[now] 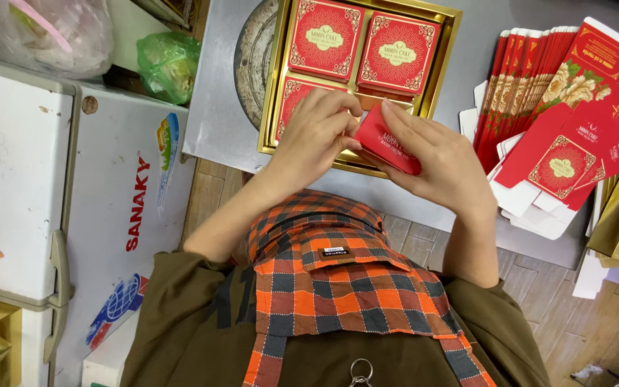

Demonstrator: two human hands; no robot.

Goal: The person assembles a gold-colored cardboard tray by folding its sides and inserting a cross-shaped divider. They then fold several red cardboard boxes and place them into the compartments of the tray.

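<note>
Red small box (388, 140) pinched btwn both hands, L (318, 132) & R (435, 161), fingers curled, over gold tray (444, 50).

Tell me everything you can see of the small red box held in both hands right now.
The small red box looks like glossy card, red with pale printed lettering on its long side face. It is tilted, one end lower right, held above the near edge of the gold tray. The left hand pinches its upper left end; the right hand cups it from the right, fingers along the top. Its top face and far side are hidden.
</note>
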